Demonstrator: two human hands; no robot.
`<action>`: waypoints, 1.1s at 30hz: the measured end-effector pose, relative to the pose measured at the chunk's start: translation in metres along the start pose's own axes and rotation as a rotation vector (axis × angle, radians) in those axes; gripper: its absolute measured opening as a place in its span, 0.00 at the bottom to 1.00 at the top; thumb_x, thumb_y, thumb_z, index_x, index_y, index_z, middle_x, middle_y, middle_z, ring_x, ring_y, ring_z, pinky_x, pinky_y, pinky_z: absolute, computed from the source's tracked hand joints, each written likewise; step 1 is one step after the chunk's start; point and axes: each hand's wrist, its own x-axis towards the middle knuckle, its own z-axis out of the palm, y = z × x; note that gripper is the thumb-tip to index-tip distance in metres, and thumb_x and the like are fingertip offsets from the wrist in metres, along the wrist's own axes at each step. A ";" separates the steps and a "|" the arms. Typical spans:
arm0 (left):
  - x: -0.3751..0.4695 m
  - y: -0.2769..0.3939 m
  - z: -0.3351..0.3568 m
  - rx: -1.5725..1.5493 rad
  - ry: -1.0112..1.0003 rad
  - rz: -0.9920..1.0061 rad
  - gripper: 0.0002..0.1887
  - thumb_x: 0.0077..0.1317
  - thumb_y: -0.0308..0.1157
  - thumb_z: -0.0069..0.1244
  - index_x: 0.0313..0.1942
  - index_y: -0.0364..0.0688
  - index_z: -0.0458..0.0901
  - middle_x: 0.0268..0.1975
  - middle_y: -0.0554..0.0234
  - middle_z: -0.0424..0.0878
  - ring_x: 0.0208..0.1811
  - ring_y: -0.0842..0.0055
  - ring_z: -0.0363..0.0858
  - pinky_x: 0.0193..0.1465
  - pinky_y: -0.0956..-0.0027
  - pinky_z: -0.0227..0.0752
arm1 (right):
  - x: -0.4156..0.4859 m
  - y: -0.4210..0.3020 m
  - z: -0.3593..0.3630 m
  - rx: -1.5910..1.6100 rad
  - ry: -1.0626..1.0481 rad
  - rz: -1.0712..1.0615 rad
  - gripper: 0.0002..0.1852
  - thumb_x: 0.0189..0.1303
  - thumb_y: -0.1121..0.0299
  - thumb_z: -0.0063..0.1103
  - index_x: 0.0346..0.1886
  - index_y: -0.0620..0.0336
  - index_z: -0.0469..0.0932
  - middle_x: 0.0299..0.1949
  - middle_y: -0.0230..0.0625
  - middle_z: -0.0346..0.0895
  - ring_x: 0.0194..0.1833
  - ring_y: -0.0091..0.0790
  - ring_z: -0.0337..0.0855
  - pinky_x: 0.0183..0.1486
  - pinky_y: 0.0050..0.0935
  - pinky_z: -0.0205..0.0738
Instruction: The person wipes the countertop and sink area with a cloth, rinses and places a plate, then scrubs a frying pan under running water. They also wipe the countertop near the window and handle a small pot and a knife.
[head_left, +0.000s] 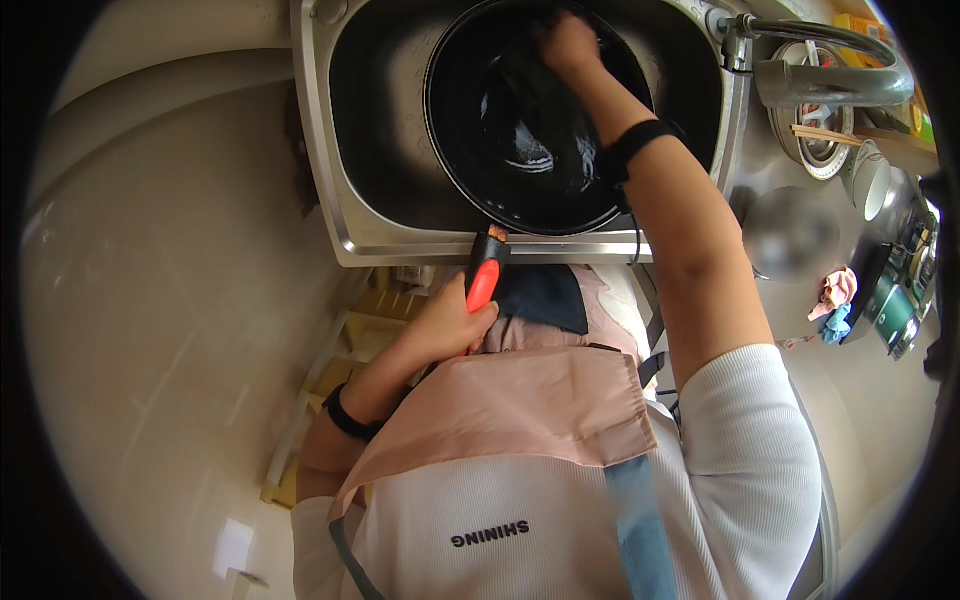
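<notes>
A black frying pan (517, 112) rests over a stainless steel sink (411, 246), its inside shiny with reflections. Its red and black handle (484, 279) points towards my body, and my left hand (457, 319) is wrapped around it. Inside the pan, near the far right wall, my right hand (571, 45) is blurred and bent downward. Its fingers are hard to make out against the dark surface, so whether they hold anything is unclear. A black band sits on each of my arms.
A chrome faucet (832, 79) stands at the sink's right corner. Right of the sink are stacked bowls (821, 161) with chopsticks (829, 136), a white cup (870, 180), a blurred round metal item (791, 232), crumpled pink (836, 289) and blue (836, 324) cloths, and a gas stove (889, 307).
</notes>
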 end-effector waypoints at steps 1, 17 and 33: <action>0.000 0.000 0.000 0.000 0.004 0.016 0.12 0.58 0.29 0.45 0.38 0.31 0.64 0.19 0.63 0.72 0.16 0.79 0.72 0.20 0.71 0.68 | 0.002 -0.016 0.005 0.131 -0.065 -0.037 0.20 0.50 0.60 0.62 0.43 0.64 0.75 0.36 0.48 0.78 0.43 0.50 0.79 0.47 0.42 0.74; 0.000 -0.010 0.003 -0.131 0.034 0.004 0.13 0.60 0.27 0.46 0.41 0.34 0.61 0.19 0.66 0.69 0.15 0.82 0.69 0.18 0.73 0.66 | -0.109 0.053 -0.036 -0.767 -0.854 -0.352 0.17 0.50 0.68 0.53 0.45 0.55 0.79 0.49 0.43 0.74 0.46 0.48 0.77 0.49 0.39 0.74; -0.001 -0.004 0.000 -0.049 0.045 0.020 0.13 0.58 0.27 0.46 0.40 0.33 0.63 0.19 0.66 0.69 0.15 0.81 0.69 0.18 0.73 0.65 | -0.069 0.036 -0.013 -0.200 -0.453 -0.374 0.16 0.48 0.75 0.56 0.44 0.57 0.78 0.49 0.45 0.72 0.47 0.48 0.77 0.51 0.38 0.72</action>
